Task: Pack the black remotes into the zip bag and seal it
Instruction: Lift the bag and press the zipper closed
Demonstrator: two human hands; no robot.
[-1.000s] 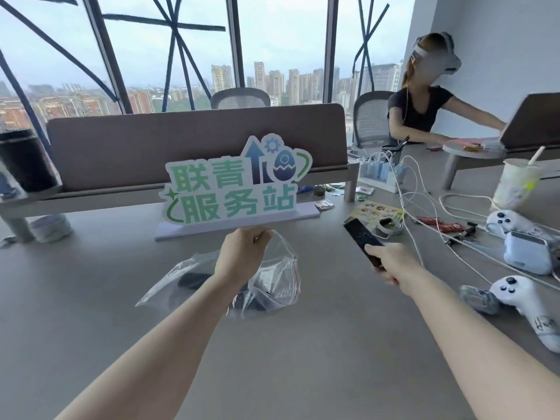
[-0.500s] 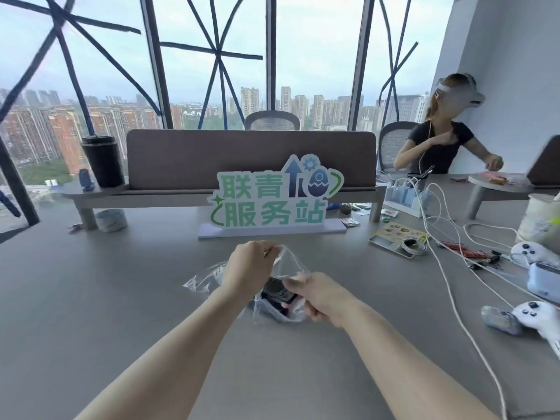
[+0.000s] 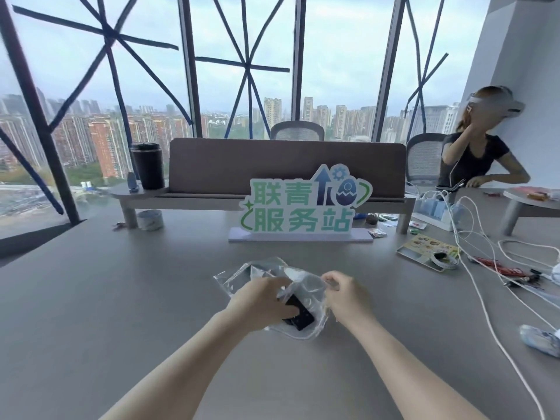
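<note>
Gripping zip bag (image 3: 298, 286) | left hand (image 3: 263, 301) closed over black remote (image 3: 298, 315) | right hand (image 3: 345, 291) pinching rim

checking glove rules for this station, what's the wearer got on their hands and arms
Nothing is worn. The left hand and right hand are bare, with no gloves. Both forearms are uncovered down to the bottom edge of the head view, so no sleeve shows. No watch, wristband, ring or marking is visible on either wrist or hand.
</note>
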